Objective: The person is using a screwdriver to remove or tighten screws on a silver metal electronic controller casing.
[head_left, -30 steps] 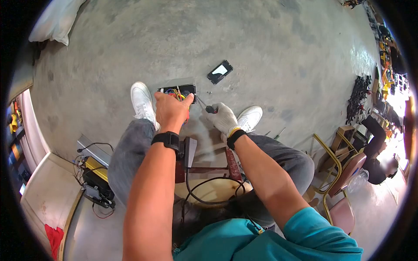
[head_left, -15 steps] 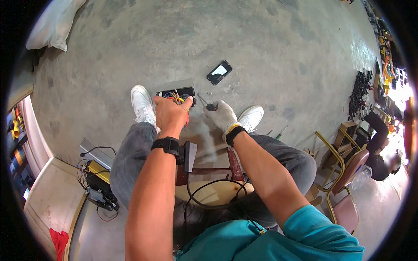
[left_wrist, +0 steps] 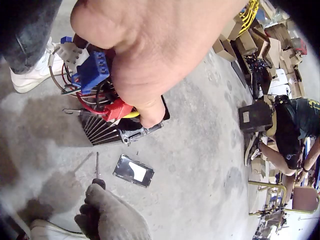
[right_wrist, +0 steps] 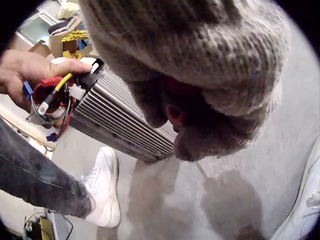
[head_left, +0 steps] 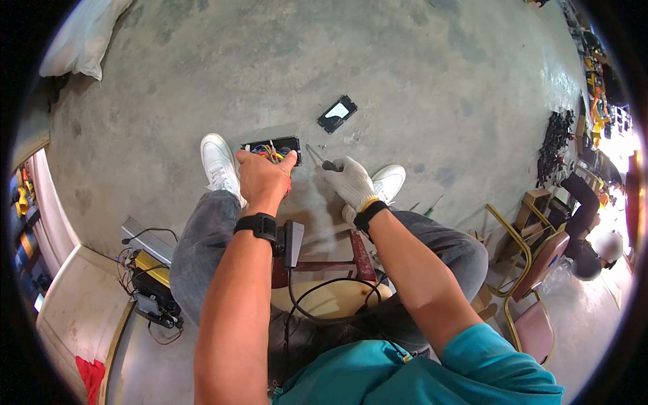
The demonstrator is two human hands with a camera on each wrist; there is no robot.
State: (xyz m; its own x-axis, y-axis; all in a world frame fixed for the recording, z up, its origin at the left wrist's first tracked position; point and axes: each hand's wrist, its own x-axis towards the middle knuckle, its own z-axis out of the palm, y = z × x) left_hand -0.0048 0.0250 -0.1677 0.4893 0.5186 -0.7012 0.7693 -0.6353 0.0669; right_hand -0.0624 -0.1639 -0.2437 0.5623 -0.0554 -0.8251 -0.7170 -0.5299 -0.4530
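Note:
My bare left hand grips the wired end of a finned metal controller box, thumb on its rim. Coloured wires and plugs spill from that end; a blue connector and a red one hang below the palm. My right hand, in a grey-white knit glove, holds a screwdriver by its dark handle. Its shaft points toward the box, with the tip beside the box's right edge. A black cover plate with a white label lies on the floor beyond.
Small screws lie near the box. White shoes flank the work. Another screwdriver lies right of the right shoe. Metal-framed chairs and a crouching person are at right; a yellow-and-black device sits at left.
My right hand, with the screwdriver, has drawn slightly right, away from the box. My left hand keeps its grip on the box, and the cover plate stays on the floor.

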